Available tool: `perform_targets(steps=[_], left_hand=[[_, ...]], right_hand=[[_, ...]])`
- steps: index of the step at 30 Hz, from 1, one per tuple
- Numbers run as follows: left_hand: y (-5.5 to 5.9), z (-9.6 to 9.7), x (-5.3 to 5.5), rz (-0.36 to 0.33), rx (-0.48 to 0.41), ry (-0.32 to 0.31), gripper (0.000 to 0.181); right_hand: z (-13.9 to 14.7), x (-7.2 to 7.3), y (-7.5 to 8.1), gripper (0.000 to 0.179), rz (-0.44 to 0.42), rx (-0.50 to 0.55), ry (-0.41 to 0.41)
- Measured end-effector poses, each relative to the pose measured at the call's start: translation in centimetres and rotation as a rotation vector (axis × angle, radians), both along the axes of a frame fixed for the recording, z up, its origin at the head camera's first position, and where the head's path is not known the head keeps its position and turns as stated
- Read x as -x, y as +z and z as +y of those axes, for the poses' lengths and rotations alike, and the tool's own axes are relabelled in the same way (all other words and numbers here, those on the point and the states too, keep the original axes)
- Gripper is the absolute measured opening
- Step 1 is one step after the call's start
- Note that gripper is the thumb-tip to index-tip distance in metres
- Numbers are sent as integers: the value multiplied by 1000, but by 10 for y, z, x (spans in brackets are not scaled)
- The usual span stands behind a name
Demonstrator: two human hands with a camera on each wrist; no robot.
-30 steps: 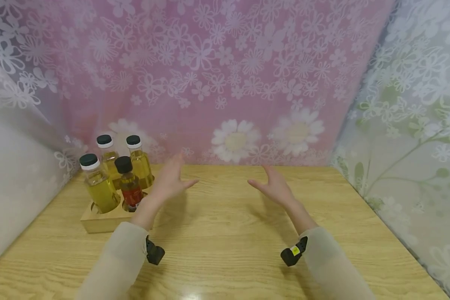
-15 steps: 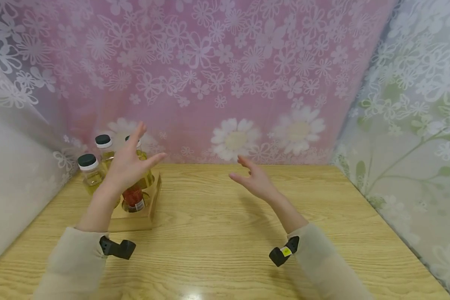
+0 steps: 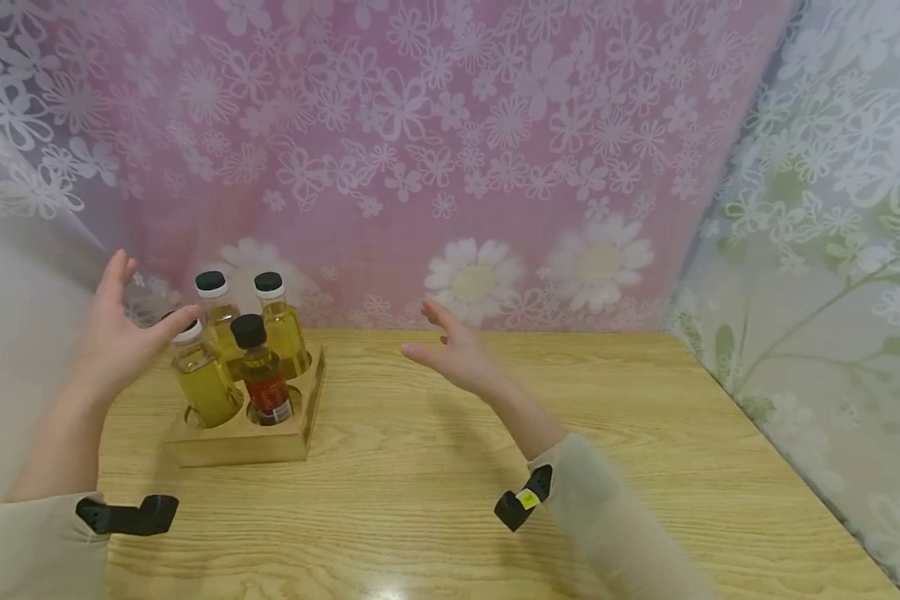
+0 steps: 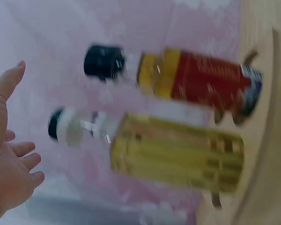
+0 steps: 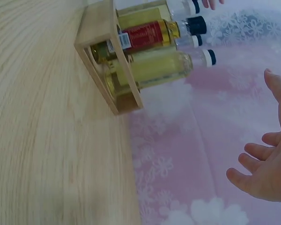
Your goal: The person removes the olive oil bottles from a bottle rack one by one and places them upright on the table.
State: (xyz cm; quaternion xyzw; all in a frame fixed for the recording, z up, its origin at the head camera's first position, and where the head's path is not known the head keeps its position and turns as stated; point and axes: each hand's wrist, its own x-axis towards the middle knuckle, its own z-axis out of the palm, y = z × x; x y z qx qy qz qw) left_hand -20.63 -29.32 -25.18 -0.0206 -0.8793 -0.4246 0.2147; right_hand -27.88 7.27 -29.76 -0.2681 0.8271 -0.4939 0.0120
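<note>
Both hands have swung leftward since the earlier frames: the left hand (image 3: 116, 342) has crossed from the inner side of the bottles to their outer left, and the right hand (image 3: 457, 358) has come nearer to them from the right. Each hand is unclosed, thumb held away from loosely extended fingers, above the light wood-grain table (image 3: 420, 500). Between them, toward the table's left, sits a pale wooden rack with round holes (image 3: 232, 452), holding four upright glass bottles. At its front right stands a black-capped bottle with a red label (image 3: 266, 385). Three clear bottles of yellow oil with dark caps and white collars fill the front left (image 3: 206, 387), rear left (image 3: 220, 329) and rear right (image 3: 283, 337). In the head view, the left thumb overlaps the front-left bottle's cap; the left wrist view shows them apart.
</note>
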Motion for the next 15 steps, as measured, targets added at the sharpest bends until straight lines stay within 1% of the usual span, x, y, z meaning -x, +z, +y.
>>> perform_targets(steps=[2, 5, 8, 12, 15], left_hand=[[-10, -14, -3, -53, 7, -14, 98], [-29, -34, -5, -138, 58, -40, 99], [-50, -50, -6, -211, 75, -97, 99], [-74, -62, -8, -319, 96, -157, 99], [-90, -65, -9, -384, 137, -179, 101]], right_hand=[[-10, 0, -3, 81, 4, -10, 18], [-25, -1, -10, 84, -4, -29, 38], [-39, -2, -18, 86, -36, -40, 54], [-58, -6, -29, 87, -83, -56, 70], [-73, -7, -39, 87, -87, -87, 70]])
